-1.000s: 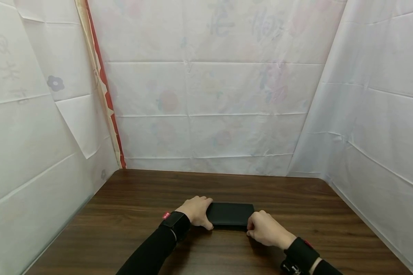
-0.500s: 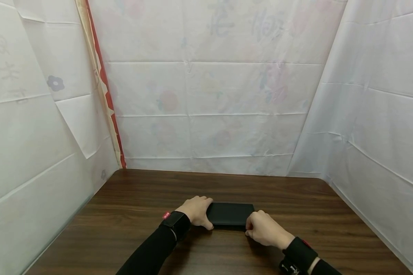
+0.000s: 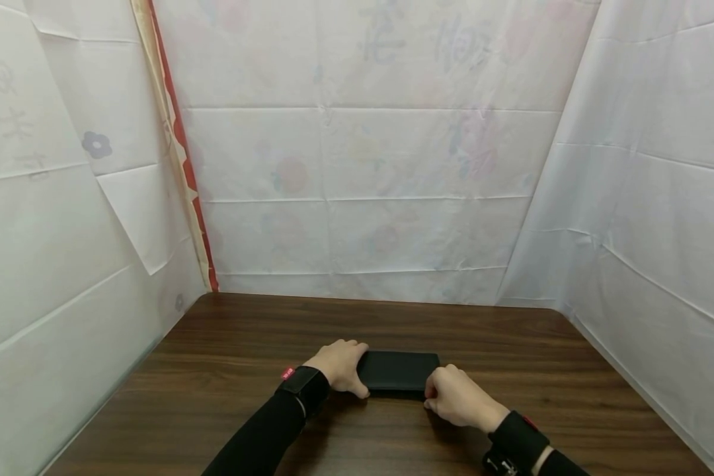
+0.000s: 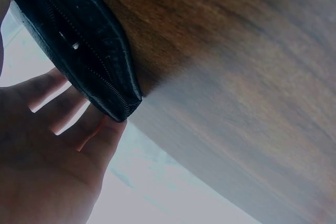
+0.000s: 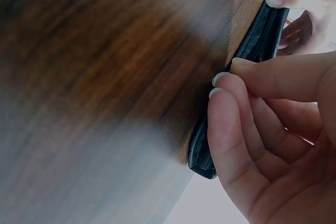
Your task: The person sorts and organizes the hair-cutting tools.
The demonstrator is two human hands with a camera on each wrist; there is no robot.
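A flat black zip wallet (image 3: 398, 370) lies on the wooden table between both hands in the head view. My left hand (image 3: 336, 365) grips its left end, thumb at the near edge and fingers at the far edge. The left wrist view shows the zipper (image 4: 107, 80) parted at that end, its teeth separated and a small pale spot inside. With thumb and fingertips together, my right hand (image 3: 461, 396) pinches at the zipper edge near the right end. Those fingertips hide what exactly sits between them.
The brown wooden table (image 3: 214, 410) extends around the hands to rounded far corners. White sheeting (image 3: 357, 158) hangs behind and on both sides, with a red-edged strip (image 3: 181, 152) at the back left corner.
My right hand has shifted very slightly left along the wallet's near edge, then stayed put. The left hand and the wallet look unmoved.
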